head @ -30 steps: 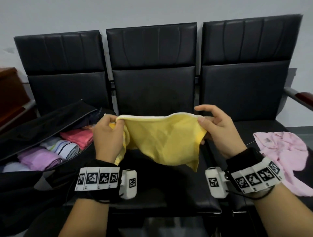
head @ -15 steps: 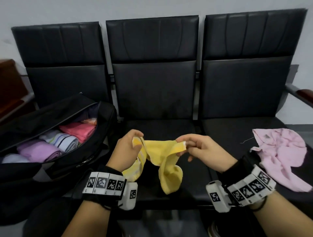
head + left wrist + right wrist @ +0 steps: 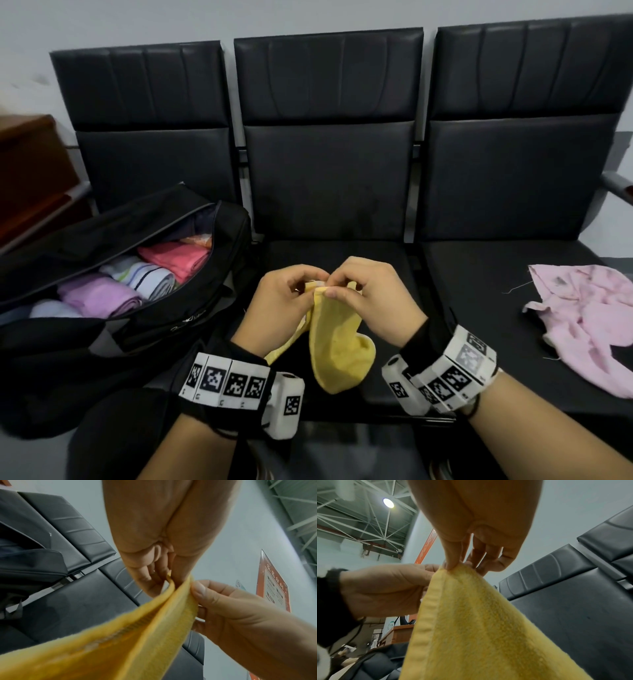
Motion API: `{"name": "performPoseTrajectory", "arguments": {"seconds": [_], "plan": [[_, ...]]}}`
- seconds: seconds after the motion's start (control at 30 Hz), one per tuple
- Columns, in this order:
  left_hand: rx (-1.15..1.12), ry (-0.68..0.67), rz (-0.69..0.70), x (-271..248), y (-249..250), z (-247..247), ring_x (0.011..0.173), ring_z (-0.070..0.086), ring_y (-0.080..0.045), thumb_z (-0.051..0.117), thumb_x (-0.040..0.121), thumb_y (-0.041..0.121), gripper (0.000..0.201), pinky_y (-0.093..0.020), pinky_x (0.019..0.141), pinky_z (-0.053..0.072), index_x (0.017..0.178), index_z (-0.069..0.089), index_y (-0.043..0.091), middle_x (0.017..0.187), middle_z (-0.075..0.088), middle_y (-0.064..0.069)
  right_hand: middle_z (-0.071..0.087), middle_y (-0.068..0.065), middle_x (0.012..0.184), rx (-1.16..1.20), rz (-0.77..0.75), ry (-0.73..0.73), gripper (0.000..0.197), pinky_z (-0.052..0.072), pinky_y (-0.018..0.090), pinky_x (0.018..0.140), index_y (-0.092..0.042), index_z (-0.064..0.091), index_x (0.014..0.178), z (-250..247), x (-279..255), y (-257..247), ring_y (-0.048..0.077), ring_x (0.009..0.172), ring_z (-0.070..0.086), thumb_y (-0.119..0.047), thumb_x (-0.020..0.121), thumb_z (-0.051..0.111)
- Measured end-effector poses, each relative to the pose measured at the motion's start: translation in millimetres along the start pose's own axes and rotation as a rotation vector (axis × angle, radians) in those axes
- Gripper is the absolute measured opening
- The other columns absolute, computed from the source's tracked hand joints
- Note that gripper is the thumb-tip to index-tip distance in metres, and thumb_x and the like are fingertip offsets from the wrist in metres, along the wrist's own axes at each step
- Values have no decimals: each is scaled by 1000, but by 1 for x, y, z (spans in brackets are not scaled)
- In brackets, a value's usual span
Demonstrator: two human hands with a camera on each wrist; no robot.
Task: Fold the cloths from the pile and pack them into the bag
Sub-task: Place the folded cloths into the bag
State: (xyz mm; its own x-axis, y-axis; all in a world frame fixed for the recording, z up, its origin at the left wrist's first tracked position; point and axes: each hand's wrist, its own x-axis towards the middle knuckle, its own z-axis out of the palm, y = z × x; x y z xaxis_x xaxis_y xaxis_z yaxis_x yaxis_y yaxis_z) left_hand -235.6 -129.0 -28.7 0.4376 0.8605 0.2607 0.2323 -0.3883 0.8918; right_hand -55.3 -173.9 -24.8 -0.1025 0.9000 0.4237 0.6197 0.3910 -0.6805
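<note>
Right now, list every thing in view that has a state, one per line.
yellow cloth: folded in half, hanging above the middle seat.
left hand: pinching the yellow cloth's top edge.
right hand: pinching the same edge.
black bag: unzipped, folded cloths inside.
pink cloth: crumpled, unfolded, on the right seat.

A plain yellow terry cloth (image 3: 337,337) hangs over black leather-look seats (image 3: 339,192). The black fabric bag (image 3: 178,308) holds a pink rolled cloth (image 3: 174,258), a white cloth with green and dark stripes (image 3: 145,279) and a lilac rolled cloth (image 3: 99,296). A pale pink crumpled cloth (image 3: 589,322) lies at the right.
</note>
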Motion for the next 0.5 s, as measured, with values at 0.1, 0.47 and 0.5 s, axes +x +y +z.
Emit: {"name": "performPoseTrajectory", "arguments": {"seconds": [0.1,0.47,0.5], "plan": [[24,-60,4,-2,4,-4,94,70,-8,70,90,9,19,-24,81,55,102,77,23,98,76,9,62,-13,76,-29,13,23,9,48,22,68,-30,67,80,5,-1,3,7,77,60,-30,84,75],[280,-59,152,-7,11,-4,94,67,-3,70,87,9,25,-23,82,54,107,75,24,97,73,15,56,-13,71,-140,19,32,10,48,34,70,-29,65,80,10,1,-5,6,77,52,-33,85,72],[318,-37,170,-6,11,-3,92,65,-1,70,88,10,23,-20,81,52,106,76,23,96,72,15,56,-13,71,-123,25,8,9,48,32,70,-30,65,80,9,2,-4,5,77,52,-33,85,71]]}}
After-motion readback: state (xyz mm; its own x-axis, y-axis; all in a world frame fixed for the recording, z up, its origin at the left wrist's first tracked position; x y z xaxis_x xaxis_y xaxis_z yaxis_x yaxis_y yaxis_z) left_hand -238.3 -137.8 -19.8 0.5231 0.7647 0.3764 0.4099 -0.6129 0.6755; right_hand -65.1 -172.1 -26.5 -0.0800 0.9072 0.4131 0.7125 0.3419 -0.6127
